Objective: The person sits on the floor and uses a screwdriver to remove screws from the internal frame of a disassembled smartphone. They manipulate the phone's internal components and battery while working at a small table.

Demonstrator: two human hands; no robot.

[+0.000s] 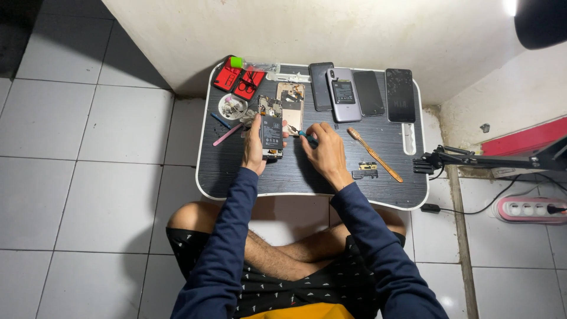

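We are sitting cross-legged on the tiled floor with a small dark table [236, 171] drawn over our lap, so that the work lies directly under our head and both forearms can reach it without stretching.

Our left hand [255, 147] is gripping an opened phone [271, 134] along its left edge, fingers wrapped round the frame and thumb laid across the near part. This grip is steadying the phone near the middle of the table, back side up, with the battery and circuit board exposed.

Our right hand [325, 150] is pinching a slim tool with a blue-green handle [306, 137], fingers closed round it as on a pen. Its tip is pointing toward the upper right corner of the phone; we cannot tell whether it is touching.

We are keeping loose parts beyond the work:
- a removed gold-coloured panel [291, 101] just behind the phone;
- a small round dish [232, 107] collecting tiny parts to the left;
- a pink prying tool [227, 134] beside the dish;
- two red items [240, 80] at the far left corner.

Four further phones [363, 91] are lying in a row along the far edge, well apart from our hands. A wooden stick [375, 155] and a small dark part [366, 171] are resting to the right, near our right hand.
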